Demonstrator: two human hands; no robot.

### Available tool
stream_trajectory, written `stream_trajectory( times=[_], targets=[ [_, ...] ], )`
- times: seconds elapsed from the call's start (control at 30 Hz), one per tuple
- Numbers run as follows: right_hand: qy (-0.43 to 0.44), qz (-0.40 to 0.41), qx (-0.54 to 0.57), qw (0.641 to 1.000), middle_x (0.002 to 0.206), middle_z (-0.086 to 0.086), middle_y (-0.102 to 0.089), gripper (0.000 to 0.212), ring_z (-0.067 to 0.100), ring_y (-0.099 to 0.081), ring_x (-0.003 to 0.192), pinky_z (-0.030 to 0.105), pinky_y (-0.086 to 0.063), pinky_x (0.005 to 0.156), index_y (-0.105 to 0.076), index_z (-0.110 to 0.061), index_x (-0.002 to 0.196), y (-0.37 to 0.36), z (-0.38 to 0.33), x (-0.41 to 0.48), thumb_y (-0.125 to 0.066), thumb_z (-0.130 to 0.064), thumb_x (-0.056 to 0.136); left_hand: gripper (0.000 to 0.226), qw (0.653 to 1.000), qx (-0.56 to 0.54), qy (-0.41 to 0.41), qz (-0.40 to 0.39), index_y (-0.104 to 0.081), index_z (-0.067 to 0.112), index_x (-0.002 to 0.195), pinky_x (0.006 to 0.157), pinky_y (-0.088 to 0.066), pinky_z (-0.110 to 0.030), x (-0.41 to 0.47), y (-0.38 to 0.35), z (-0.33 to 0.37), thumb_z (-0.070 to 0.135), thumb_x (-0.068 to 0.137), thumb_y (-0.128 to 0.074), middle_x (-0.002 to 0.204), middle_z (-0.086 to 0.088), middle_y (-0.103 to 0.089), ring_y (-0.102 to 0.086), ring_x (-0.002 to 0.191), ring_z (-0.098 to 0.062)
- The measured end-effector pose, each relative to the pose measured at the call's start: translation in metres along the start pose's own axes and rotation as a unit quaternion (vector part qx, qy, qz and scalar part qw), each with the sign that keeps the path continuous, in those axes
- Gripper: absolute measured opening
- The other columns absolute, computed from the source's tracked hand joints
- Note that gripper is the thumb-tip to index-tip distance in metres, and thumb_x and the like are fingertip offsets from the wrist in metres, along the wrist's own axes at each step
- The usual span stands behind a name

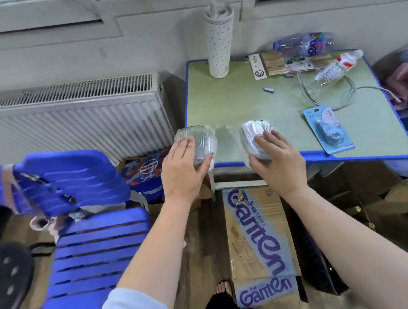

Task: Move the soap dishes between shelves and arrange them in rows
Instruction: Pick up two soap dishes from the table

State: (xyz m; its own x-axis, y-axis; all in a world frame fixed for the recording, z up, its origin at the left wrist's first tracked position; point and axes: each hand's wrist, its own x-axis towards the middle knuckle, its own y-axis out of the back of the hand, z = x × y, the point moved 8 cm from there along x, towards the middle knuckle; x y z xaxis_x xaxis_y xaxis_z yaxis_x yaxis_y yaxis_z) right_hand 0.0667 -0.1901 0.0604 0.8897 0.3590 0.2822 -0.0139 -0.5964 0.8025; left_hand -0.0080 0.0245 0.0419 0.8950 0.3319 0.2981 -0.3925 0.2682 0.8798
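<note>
Left hand (183,168) first: its grip is closed over a clear, ribbed plastic soap dish (196,135) wrapped in crinkly film, fingers across the top and thumb on the near side. That dish sits right at the near left corner of the tabletop (242,100), partly overhanging the left edge. Whether it rests there or hangs just above, I cannot tell. What lies inside is lost behind the film.

Across to the right hand (276,161): same story, the grip curled around a second clear soap dish (256,127), also film-wrapped, at the near edge just right of the first. The two are apart, with a strip of loose film between them.

The tabletop is pale green with blue edging. At its far left corner stands a tall white dotted bottle (220,42), upright. Along the far edge towards the right lie a crumpled clear bottle with a purple label (305,43) and a clear bottle with a red-and-white label (336,68), both on their sides. A grey cable (345,94) loops below them. A blue blister pack (327,129) lies by the near edge on the right.

Left of the tabletop there is a white ribbed radiator (59,123) against the wall and a blue slatted chair (88,226). On the floor below is a flattened cardboard box printed "Ganten" (259,239).
</note>
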Motion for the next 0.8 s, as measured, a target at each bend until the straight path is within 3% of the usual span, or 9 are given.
stream_trajectory(
  times=[0.17,0.3,0.4,0.63,0.8],
  targets=[
    [0.101,-0.015,0.057,0.993,0.129,0.008,-0.066,0.047,0.024,-0.054,0.129,0.048,-0.051,0.098,-0.070,-0.015,0.120,0.020,-0.062,-0.033,-0.059,-0.046,0.086,0.060,0.992,0.027,0.034,0.120,-0.067,-0.001,0.122,0.101,-0.049,-0.044,-0.089,0.079,-0.007,0.049,0.092,-0.055,0.123,-0.016,-0.068,-0.062,0.118,-0.033],
    [0.168,-0.037,0.126,0.977,0.128,0.009,-0.065,0.045,0.021,-0.056,0.126,0.029,-0.040,0.107,-0.071,-0.012,0.120,0.025,-0.130,-0.068,-0.062,-0.039,0.085,0.059,0.980,0.057,0.096,0.163,-0.067,-0.001,0.122,0.105,-0.046,-0.045,-0.173,0.136,-0.029,0.049,0.091,-0.059,0.125,-0.015,-0.067,-0.060,0.122,-0.033],
    [0.222,-0.077,0.149,0.960,0.130,0.008,-0.065,0.045,0.021,-0.054,0.127,0.026,-0.038,0.105,-0.070,-0.013,0.123,0.013,-0.187,-0.100,-0.062,-0.038,0.087,0.058,0.962,0.101,0.141,0.209,-0.068,-0.002,0.120,0.105,-0.045,-0.043,-0.239,0.179,-0.045,0.047,0.091,-0.059,0.123,-0.016,-0.068,-0.061,0.120,-0.034],
    [0.411,-0.116,0.209,0.879,0.125,0.013,-0.067,0.044,0.029,-0.058,0.124,0.033,-0.042,0.104,-0.070,-0.009,0.120,-0.035,-0.348,-0.195,-0.060,-0.039,0.089,0.062,0.889,0.204,0.288,0.293,-0.065,-0.002,0.125,0.107,-0.043,-0.040,-0.396,0.281,-0.103,0.049,0.092,-0.056,0.127,-0.017,-0.065,-0.058,0.124,-0.031],
    [0.480,-0.158,0.284,0.815,0.123,0.014,-0.068,0.043,0.031,-0.059,0.121,0.028,-0.039,0.104,-0.072,-0.009,0.117,-0.082,-0.483,-0.283,-0.062,-0.038,0.088,0.059,0.817,0.255,0.377,0.354,-0.065,-0.002,0.124,0.106,-0.044,-0.040,-0.518,0.358,-0.159,0.046,0.090,-0.060,0.126,-0.017,-0.066,-0.060,0.122,-0.033]
  ],
)
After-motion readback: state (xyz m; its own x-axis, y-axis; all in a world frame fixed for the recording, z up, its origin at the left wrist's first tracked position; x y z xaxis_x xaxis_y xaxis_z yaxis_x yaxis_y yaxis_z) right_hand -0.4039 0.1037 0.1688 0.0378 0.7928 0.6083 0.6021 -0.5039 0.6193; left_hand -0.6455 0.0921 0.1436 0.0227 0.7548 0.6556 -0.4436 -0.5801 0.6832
